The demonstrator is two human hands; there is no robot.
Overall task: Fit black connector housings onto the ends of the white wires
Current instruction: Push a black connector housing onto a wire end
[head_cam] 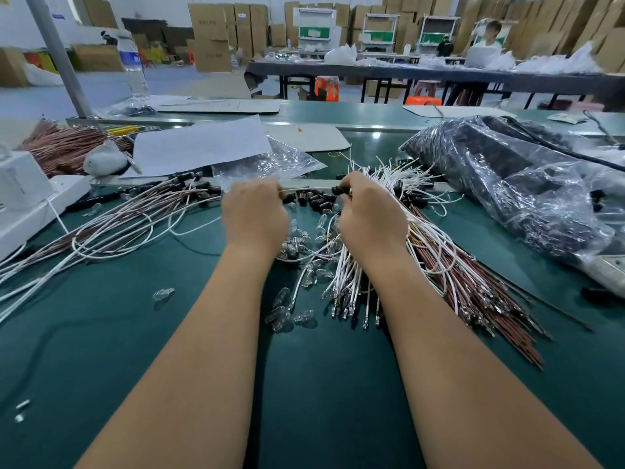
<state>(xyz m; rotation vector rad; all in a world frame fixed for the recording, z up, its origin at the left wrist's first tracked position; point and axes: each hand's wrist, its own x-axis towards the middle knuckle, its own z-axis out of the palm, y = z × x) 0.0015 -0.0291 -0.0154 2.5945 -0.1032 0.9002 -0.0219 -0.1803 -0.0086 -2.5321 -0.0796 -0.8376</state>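
Both hands worked over the green bench mat (304, 384). The right hand (372, 218) pinched a black connector housing (340, 190); the left hand (255, 214) was curled, apparently gripping a white wire (304, 189) stretched between them. Loose black housings (314, 201) lay just beyond, beside the white wire bundle (406, 184).

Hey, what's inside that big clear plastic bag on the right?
The clear plastic bag holds a dark, black mass; glare and wrinkles hide what the pieces are. A black cable lies across its top.
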